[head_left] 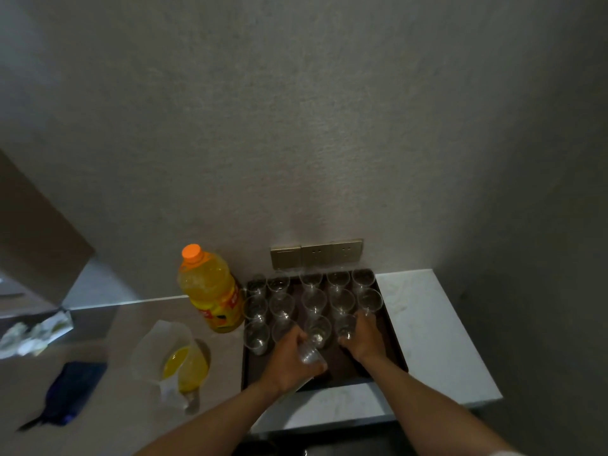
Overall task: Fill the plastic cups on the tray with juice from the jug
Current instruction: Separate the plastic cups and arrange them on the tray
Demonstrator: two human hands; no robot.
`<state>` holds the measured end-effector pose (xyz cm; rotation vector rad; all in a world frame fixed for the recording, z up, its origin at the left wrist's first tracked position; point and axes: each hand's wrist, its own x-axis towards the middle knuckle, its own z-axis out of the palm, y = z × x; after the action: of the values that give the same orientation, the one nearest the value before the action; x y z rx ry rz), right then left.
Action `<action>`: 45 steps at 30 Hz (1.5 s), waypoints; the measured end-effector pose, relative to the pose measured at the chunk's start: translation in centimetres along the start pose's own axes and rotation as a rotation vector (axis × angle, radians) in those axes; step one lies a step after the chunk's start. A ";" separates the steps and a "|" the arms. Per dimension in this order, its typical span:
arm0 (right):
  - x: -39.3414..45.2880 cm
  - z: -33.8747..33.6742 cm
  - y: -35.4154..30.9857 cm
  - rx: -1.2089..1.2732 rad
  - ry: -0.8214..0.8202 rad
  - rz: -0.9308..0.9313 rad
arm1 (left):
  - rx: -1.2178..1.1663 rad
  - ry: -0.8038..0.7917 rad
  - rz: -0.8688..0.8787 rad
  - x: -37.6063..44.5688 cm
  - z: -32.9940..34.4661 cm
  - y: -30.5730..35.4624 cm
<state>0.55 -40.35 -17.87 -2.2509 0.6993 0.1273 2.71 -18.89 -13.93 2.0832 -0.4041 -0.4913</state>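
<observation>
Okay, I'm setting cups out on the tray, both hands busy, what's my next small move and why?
Probably set down the cup under your right hand at the end of the near row, then pull another from the stack your left hand grips. The cups on the tray all look empty, its near part is bare, and the jug of juice stands untouched to the left.

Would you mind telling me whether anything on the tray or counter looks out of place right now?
Nothing is spilled. The cups on the tray stand upright and empty, except a small stack of cups tilted in the left hand. The right hand holds one cup. The jug holds only a little juice.
</observation>
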 end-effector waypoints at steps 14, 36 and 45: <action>-0.5 -1.2 0.0 0.067 0.006 0.047 | -0.012 -0.026 0.021 0.8 0.1 0.7; -3.2 -4.5 -3.7 0.389 -0.493 0.077 | 0.055 0.048 0.152 1.0 0.3 2.0; -4.4 -5.2 -3.6 0.374 -0.637 0.064 | 0.036 -0.015 0.174 0.3 0.7 2.0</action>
<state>-1.98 -40.04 -10.58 -1.6884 0.4027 0.6559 2.42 -20.56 -12.65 2.0573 -0.6012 -0.3983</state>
